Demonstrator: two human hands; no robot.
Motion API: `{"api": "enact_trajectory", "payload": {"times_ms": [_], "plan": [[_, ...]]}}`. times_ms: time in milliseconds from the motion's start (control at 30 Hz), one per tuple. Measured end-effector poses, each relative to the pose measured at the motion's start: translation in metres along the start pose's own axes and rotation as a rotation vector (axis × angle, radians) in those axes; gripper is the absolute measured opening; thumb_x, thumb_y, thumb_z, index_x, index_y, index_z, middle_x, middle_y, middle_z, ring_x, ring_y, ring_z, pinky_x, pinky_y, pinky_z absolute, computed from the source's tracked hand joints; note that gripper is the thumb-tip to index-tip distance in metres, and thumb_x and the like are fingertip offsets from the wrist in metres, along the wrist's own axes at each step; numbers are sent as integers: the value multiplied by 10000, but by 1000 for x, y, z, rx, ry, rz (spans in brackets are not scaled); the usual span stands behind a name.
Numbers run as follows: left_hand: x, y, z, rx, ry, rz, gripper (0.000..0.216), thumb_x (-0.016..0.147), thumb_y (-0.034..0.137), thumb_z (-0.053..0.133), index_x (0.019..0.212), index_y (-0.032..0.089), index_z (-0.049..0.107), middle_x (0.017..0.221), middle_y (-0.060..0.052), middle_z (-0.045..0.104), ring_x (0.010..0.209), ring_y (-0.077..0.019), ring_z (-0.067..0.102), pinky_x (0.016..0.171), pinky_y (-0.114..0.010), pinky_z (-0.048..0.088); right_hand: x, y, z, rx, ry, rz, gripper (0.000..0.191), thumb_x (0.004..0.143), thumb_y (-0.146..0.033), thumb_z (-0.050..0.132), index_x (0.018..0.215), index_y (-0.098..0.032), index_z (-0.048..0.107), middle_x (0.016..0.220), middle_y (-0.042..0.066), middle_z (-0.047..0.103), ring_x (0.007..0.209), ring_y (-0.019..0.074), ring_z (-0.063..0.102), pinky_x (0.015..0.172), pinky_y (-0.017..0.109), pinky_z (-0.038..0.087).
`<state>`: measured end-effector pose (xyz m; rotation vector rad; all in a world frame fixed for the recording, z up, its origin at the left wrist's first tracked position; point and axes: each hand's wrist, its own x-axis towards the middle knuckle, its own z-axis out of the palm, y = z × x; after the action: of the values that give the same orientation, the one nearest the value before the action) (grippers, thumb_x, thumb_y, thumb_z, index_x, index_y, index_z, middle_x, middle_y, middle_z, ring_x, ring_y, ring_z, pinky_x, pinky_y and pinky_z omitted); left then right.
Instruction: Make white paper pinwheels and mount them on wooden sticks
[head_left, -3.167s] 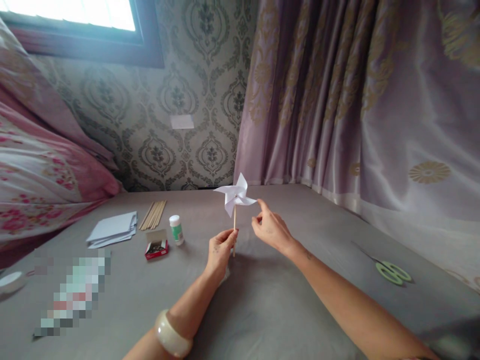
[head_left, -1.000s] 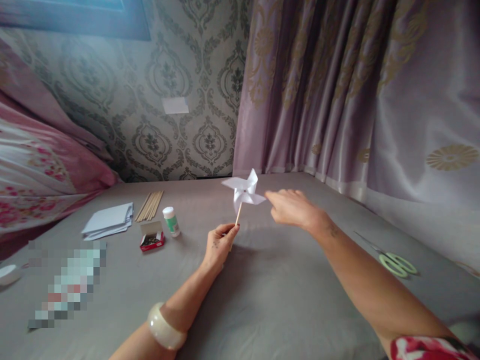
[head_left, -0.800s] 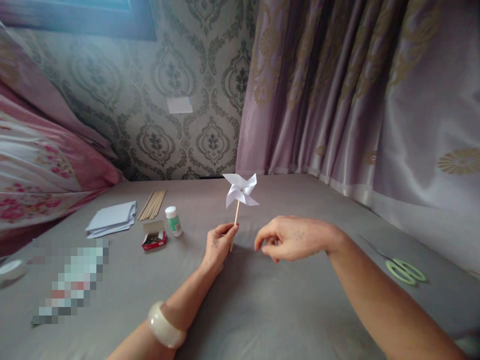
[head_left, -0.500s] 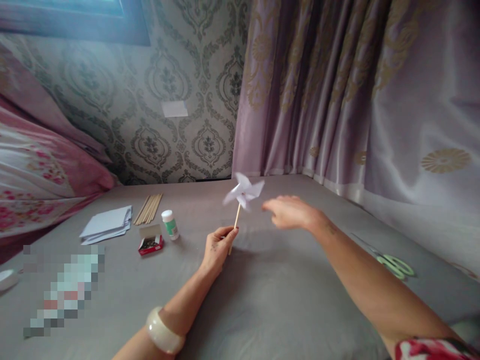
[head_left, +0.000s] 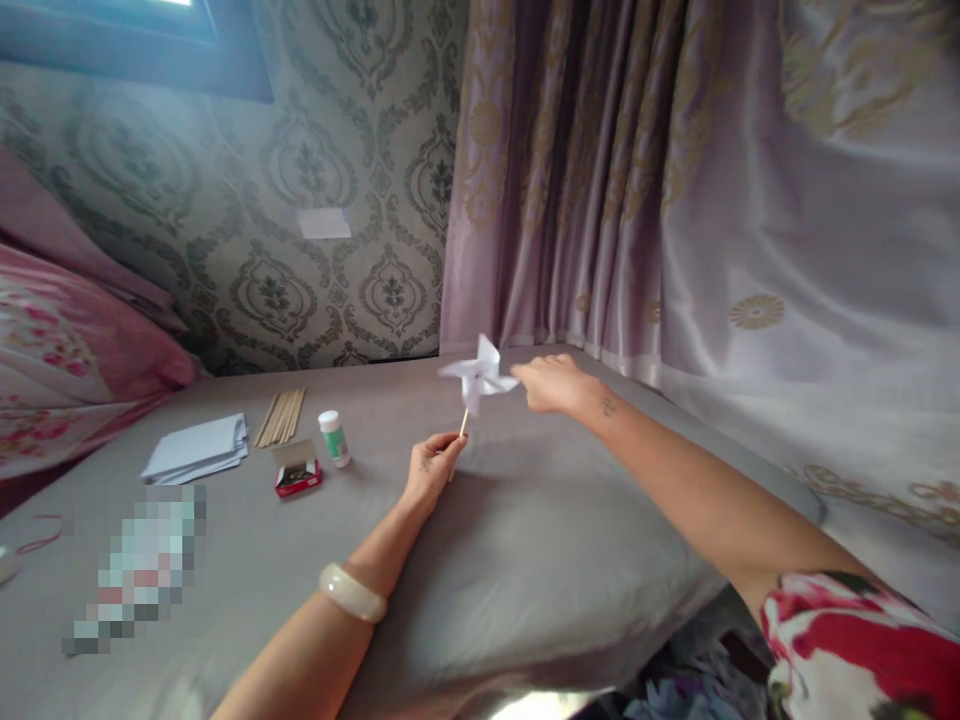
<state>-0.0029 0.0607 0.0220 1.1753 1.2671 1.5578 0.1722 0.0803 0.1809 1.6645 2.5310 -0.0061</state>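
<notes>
My left hand [head_left: 429, 472] pinches the thin wooden stick of a white paper pinwheel [head_left: 477, 374] and holds it upright above the grey bed sheet [head_left: 525, 540]. A pale bangle sits on that wrist. My right hand [head_left: 553, 383] is raised level with the pinwheel's blades, its fingertips at the right-hand blade, fingers loosely curled with nothing gripped.
On the sheet to the left lie a stack of white paper [head_left: 196, 449], several wooden sticks [head_left: 281, 416], a small white bottle with a green label [head_left: 333, 439] and an open red box [head_left: 297, 472]. A purple curtain [head_left: 675, 200] hangs to the right, pink floral bedding [head_left: 60, 370] lies at far left.
My right hand dropped low beside the stick, then rose back to the blades, and the pinwheel's blades turned. The view shifted right; the green scissors are out of sight.
</notes>
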Motion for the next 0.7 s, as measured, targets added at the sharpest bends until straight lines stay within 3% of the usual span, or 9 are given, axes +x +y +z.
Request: {"api": "enact_trajectory", "payload": {"times_ms": [100,167,200,267,367,433,533,633,700], "plan": [[1,-1,0,-42,-10,9,432,542,473,753,787,117,759,664,-40,665,634,-139,522,572,-229,373,-18,-5,19,45,-338,-59,436,626,-91,664,1054,-170,693,785,50,719,672,183,671,679,291,502],[2,-1,1,-67,-21,8,440,526,472,756,782,114,760,677,-43,674,647,-142,527,583,-230,381,-26,-8,26,192,-534,-212,392,684,-159,640,1074,-175,680,759,16,711,582,124,636,598,222,483],[2,-1,1,-77,-27,5,442,518,471,758,776,113,760,677,-45,677,647,-144,529,583,-231,383,-28,-8,26,270,-531,-268,368,735,-186,597,1096,-161,666,776,24,711,580,112,627,580,203,469],[1,-1,3,-95,-43,2,438,509,467,761,766,112,761,672,-46,680,647,-146,534,587,-233,388,-27,-8,18,349,-285,-264,357,815,-204,500,1140,-136,633,826,60,713,645,127,636,594,203,460],[0,0,5,-114,-71,7,416,510,449,762,758,115,762,661,-44,682,648,-146,545,609,-234,401,-17,-9,-3,187,315,-24,464,844,-199,468,1306,-200,512,976,88,709,886,218,657,742,286,475],[0,0,6,-121,-89,14,397,511,434,763,750,117,762,656,-41,682,648,-144,552,622,-232,406,-10,-11,-16,49,457,64,599,853,-175,452,1434,-261,335,1161,110,654,1049,270,617,845,368,457],[1,-1,7,-127,-103,21,393,510,426,761,753,117,762,642,-35,673,638,-145,551,602,-232,399,-11,-14,-22,-48,231,113,640,836,-127,470,1448,-240,319,1301,154,563,1148,295,565,923,430,422],[3,-1,7,-137,-92,20,395,516,428,753,758,116,760,631,-32,666,638,-147,548,599,-234,397,-26,-18,-12,-37,-96,138,472,713,-93,623,1180,-168,636,1039,139,695,901,265,677,817,371,489],[4,-2,6,-147,-83,19,391,517,430,751,754,119,758,646,-34,673,654,-148,551,625,-237,406,-39,-19,-4,75,-337,43,367,699,-128,658,1057,-199,698,868,55,723,694,175,686,690,273,509]]}}
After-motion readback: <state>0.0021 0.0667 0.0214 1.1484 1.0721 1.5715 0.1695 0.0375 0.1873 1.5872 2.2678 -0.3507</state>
